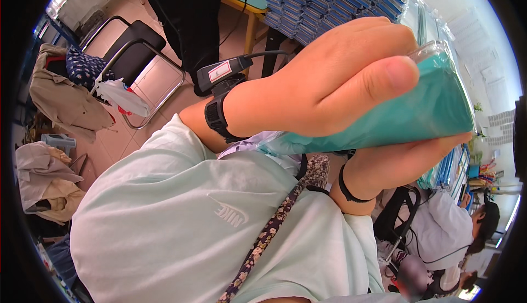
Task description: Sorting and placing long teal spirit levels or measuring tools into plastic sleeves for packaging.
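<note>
A flat teal packet in clear plastic wrap is held up between my two hands, tilted toward the upper right. My left hand grips it from the upper side, thumb laid along its face and the other fingers curled out of sight. Along the packet's lower edge lies my right hand, gripping it from beneath; most of its fingers are hidden. On my left wrist sits a black strap with a small black device and a cable. My right wrist wears a thin black band.
Blue flat packs are piled in tall stacks just beyond my left hand. A person in black trousers stands nearby. To the left is a metal-framed chair with a coat. Another person in a light top sits at right.
</note>
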`<state>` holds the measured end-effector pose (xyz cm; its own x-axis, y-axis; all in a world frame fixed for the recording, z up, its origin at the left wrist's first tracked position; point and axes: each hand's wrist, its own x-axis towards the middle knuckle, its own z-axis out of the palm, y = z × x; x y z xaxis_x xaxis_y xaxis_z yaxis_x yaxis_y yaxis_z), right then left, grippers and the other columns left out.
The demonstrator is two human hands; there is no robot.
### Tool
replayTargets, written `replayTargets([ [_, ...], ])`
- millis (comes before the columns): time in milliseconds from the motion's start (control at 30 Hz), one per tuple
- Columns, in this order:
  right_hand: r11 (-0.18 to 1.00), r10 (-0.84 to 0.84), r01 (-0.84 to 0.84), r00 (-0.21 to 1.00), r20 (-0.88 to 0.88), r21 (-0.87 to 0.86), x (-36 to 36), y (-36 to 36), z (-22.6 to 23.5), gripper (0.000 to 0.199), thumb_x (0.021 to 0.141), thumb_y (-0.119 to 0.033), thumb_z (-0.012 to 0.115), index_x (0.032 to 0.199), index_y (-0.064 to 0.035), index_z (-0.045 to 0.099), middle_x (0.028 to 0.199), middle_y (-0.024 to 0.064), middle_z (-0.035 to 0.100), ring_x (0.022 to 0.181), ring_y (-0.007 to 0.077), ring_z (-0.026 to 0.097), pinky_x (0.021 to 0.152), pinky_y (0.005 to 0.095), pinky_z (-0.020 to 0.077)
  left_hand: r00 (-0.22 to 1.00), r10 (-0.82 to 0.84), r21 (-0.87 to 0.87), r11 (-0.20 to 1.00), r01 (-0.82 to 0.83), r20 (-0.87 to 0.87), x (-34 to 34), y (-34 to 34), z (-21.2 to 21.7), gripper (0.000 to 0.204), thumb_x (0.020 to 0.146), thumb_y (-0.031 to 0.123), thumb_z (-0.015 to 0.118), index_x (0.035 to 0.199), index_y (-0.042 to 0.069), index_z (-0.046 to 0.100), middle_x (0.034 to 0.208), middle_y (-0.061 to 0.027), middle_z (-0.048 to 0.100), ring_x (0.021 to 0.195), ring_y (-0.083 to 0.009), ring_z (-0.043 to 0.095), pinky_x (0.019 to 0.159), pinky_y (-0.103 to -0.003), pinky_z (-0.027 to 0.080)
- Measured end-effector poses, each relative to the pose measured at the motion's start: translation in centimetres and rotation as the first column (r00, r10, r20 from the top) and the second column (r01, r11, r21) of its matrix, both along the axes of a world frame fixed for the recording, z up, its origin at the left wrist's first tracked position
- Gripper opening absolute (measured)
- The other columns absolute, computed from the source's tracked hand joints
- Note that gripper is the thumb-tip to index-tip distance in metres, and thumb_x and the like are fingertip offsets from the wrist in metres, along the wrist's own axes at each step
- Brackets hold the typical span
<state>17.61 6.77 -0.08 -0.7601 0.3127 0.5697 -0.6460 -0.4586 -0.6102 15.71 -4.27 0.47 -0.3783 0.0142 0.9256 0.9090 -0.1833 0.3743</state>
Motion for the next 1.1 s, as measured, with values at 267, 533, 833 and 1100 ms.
replayTargets([
  [267, 0.977, -0.105, 0.121, 0.99, -0.094, 0.176, 0.0, 0.9, -0.7, 0.05, 0.097, -0.039, 0.041, 0.124, 0.0019, 0.05, 0.125, 0.0167, 0.052, 0.11, 0.0258, 0.055, 0.092, 0.037, 0.0454, 0.975, -0.159, -0.029, 0.986, 0.165, 0.153, 1.3, -0.9, 0.9, 0.032, 0.099, 0.027, 0.044, 0.093, -0.003, 0.052, 0.081, -0.0135, 0.05, 0.073, -0.0257, 0.048, 0.067, -0.033, 0.039],
  [533, 0.715, -0.291, 0.442, 0.893, -0.344, 0.542, 0.1, 2.3, -2.0, 0.044, 0.092, -0.027, 0.058, 0.122, 0.0045, 0.052, 0.131, 0.0184, 0.048, 0.114, 0.0285, 0.052, 0.098, 0.0393, 0.0403, 0.985, -0.114, -0.029, 0.993, 0.119, 0.127, 0.8, -0.5, 0.8, 0.035, 0.1, 0.028, 0.04, 0.084, -0.002, 0.049, 0.074, -0.0106, 0.043, 0.067, -0.0223, 0.043, 0.062, -0.033, 0.037],
  [833, 0.429, -0.176, 0.659, 0.732, -0.659, 0.618, -3.3, 4.9, 2.0, 0.033, 0.086, -0.007, 0.062, 0.117, 0.004, 0.057, 0.115, 0.0224, 0.059, 0.103, 0.0325, 0.059, 0.09, 0.0379, 0.0459, 0.993, 0.097, -0.388, 0.919, -0.065, 0.063, 1.3, -2.5, 1.4, 0.079, 0.068, 0.014, 0.085, 0.131, -0.004, 0.041, 0.118, -0.0123, 0.056, 0.107, -0.018, 0.054, 0.091, -0.032, 0.043],
  [1100, 0.396, 0.134, 0.774, 0.484, -0.865, 0.495, -3.8, 9.4, 6.2, 0.031, 0.089, 0.004, 0.057, 0.119, 0.0014, 0.052, 0.111, 0.0273, 0.059, 0.093, 0.0331, 0.066, 0.078, 0.0349, 0.0586, 0.986, 0.066, -0.379, 0.925, -0.004, 0.151, 1.5, -2.9, 1.3, 0.076, 0.067, 0.008, 0.084, 0.129, -0.005, 0.042, 0.117, -0.0113, 0.056, 0.105, -0.0165, 0.055, 0.089, -0.03, 0.043],
])
